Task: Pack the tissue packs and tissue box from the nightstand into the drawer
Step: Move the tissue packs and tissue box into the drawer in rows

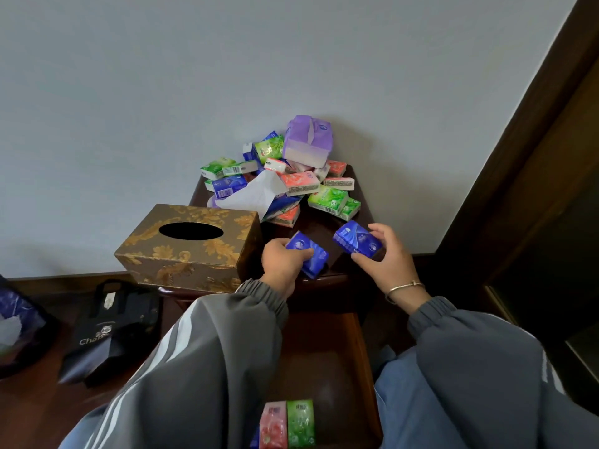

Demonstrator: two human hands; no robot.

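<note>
— Left hand [282, 262]?
— Fingers [299, 254] curled round a blue tissue pack [313, 256], thumb across its top. The pack was tilted, near the front edge of the bench [316, 226].
— Right hand [387, 259]?
— Same sort of grip on a second blue pack [355, 238]: fingers on the far side, thumb on the near one. Bracelet [403, 288] on that wrist. The two packs were close but apart.
— The other packs?
— A heap [293, 186] beyond both sets of fingers, against the wall: green, pink and blue. A big purple pack [308, 140] sat on top at the back, a loose white tissue [256, 196] at its left.
— Tissue box?
— The gold-patterned tissue box [188, 246] stood on the bench just left of the left fingers, slot up, untouched.
— Drawer?
— The drawer [327, 345] was open below the hands. A pink pack [274, 424] and a green pack [301, 422] lay side by side at its near end.
— Anything else?
— A black bag [107, 332] on the floor, left of the left sleeve.
</note>
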